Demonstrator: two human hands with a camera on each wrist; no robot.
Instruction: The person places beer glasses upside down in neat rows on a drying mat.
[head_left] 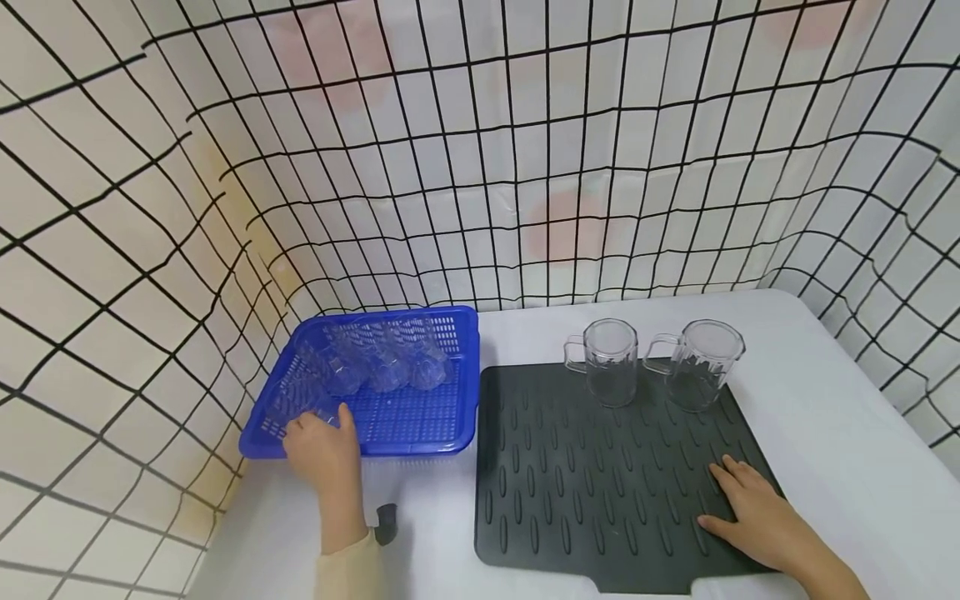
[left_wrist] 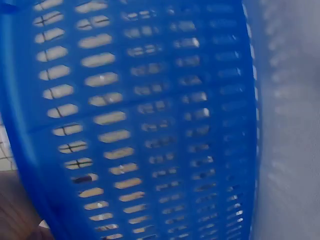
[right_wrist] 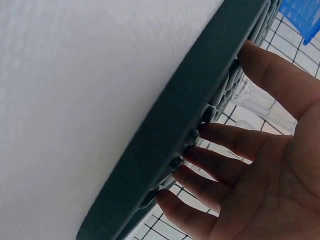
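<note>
My left hand (head_left: 324, 450) reaches over the front rim of a blue plastic basket (head_left: 465, 408), its fingers bent down at clear glassware (head_left: 324, 414) in the front left corner. The thumb stands apart from the fingers; whether they grip the glass I cannot tell. In the left wrist view, the slotted basket wall (left_wrist: 120, 107) covers most of the scene. More clear glass mugs (head_left: 388, 371) lie along the basket's back and left side. My right hand (head_left: 761, 512) rests with spread fingers on the right side of a dark ridged mat (head_left: 540, 467); its fingertips touch the ridges in the right wrist view.
Two clear glass mugs, one (head_left: 611, 367) left of the other (head_left: 701, 367), stand at the mat's back right with handles to the left. Black wire grid (head_left: 547, 121) walls surround the white table (head_left: 435, 533). A small dark object (head_left: 386, 523) shows beside my left wrist.
</note>
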